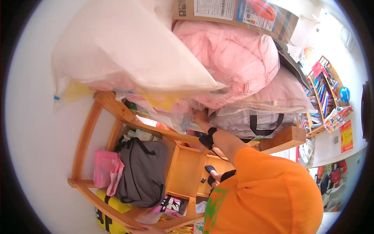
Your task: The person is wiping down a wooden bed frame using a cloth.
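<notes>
My right hand (201, 118) reaches in among the bags piled above the wooden frame. Its fingers are hidden between a clear plastic bag and the bag holding a pink quilt (237, 58). A dark band (208, 138) circles that wrist. Beside the hand lies a clear storage bag with black handles (257, 123). A large white bag (128, 50) slants over the pile on the left. Down at the lower edge, my left hand (146, 229) is closed on a wooden rail (109, 206), only partly in view.
A cardboard box (230, 11) tops the pile. Below, a grey bag (142, 171) and a pink package (105, 169) sit on the frame's left, above a yellow bag (113, 214). Wooden boards (187, 167) lie beneath my arm. Bookshelves (323, 89) stand far right.
</notes>
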{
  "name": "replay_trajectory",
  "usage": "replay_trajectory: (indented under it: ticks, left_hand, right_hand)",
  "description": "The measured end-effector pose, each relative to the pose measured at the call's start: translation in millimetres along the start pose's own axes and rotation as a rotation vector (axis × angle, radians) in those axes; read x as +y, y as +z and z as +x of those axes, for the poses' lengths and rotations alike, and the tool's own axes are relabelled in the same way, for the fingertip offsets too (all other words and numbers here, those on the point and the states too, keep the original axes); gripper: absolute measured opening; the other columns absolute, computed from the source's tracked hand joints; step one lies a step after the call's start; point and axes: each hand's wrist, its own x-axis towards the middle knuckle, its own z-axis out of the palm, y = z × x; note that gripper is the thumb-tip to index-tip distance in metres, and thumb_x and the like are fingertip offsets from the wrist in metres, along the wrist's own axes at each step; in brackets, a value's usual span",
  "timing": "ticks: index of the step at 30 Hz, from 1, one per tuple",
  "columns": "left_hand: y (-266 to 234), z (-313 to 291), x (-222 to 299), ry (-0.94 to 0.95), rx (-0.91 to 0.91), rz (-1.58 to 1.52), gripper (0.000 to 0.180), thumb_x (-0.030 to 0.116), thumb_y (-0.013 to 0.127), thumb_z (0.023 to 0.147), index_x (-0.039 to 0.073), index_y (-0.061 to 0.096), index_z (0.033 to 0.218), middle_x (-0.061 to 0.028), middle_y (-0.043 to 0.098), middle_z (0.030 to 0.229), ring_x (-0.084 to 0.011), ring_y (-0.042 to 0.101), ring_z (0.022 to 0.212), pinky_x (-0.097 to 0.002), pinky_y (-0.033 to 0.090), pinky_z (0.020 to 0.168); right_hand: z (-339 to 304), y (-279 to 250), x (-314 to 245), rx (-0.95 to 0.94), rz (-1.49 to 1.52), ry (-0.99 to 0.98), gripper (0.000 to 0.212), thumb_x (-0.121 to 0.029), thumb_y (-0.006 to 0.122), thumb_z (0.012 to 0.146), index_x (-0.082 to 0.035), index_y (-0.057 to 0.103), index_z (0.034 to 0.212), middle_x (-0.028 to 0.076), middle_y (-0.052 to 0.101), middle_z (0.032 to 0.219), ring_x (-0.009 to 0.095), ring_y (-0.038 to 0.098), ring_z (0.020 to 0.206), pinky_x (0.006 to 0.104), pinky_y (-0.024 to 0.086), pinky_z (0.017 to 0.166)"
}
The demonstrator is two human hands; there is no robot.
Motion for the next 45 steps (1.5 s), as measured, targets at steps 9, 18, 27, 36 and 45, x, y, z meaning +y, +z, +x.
replay_trajectory:
  ticks: [9, 18, 27, 36, 45]
  left_hand:
    - [2, -4, 2, -0.118, -0.103, 0.150, 0.059, 0.024, 0.060, 0.091, -0.005, 0.038, 0.138, -0.0301, 0.051, 0.125, -0.0447, 0.056, 0.106, -0.0465, 0.048, 0.088]
    - [8, -7, -5, -0.085, -0.017, -0.038, 0.055, 0.023, 0.055, 0.093, -0.005, 0.038, 0.138, -0.0293, 0.052, 0.125, -0.0422, 0.053, 0.112, -0.0473, 0.044, 0.093]
    - [18, -13, -33, -0.179, -0.106, -0.095, 0.049, 0.008, 0.050, 0.095, 0.001, 0.036, 0.141, -0.0192, 0.046, 0.137, -0.0342, 0.050, 0.120, -0.0387, 0.044, 0.097]
    - [8, -15, -25, -0.085, -0.063, -0.077, 0.053, 0.009, 0.051, 0.093, 0.003, 0.034, 0.143, -0.0177, 0.046, 0.136, -0.0350, 0.051, 0.118, -0.0403, 0.045, 0.095]
    - [7, -9, -17, -0.150, -0.142, -0.127, 0.050, 0.016, 0.048, 0.097, -0.004, 0.033, 0.141, -0.0230, 0.046, 0.135, -0.0367, 0.047, 0.122, -0.0404, 0.042, 0.100]
  right_hand:
    - [18, 18, 22, -0.087, -0.046, 0.005, 0.034, -0.013, 0.045, 0.088, -0.006, 0.056, 0.120, 0.022, 0.058, 0.118, 0.034, 0.054, 0.111, 0.0410, 0.043, 0.093]
    - [-27, 41, 21, -0.309, -0.122, -0.023, 0.034, -0.013, 0.047, 0.086, -0.007, 0.057, 0.119, 0.021, 0.059, 0.117, 0.033, 0.055, 0.112, 0.0402, 0.044, 0.092]
    - [-70, 5, 45, -0.429, -0.193, -0.036, 0.035, -0.013, 0.050, 0.084, -0.008, 0.059, 0.118, 0.020, 0.061, 0.116, 0.031, 0.056, 0.113, 0.0394, 0.046, 0.090]
    - [-121, -81, 96, -0.496, -0.324, -0.175, 0.043, -0.013, 0.053, 0.081, -0.010, 0.056, 0.124, 0.019, 0.056, 0.124, 0.030, 0.055, 0.116, 0.0402, 0.047, 0.090]
    - [-178, -149, 225, -0.544, -0.586, 0.268, 0.032, -0.012, 0.051, 0.086, -0.011, 0.061, 0.117, 0.013, 0.065, 0.110, 0.032, 0.064, 0.096, 0.0371, 0.052, 0.083]
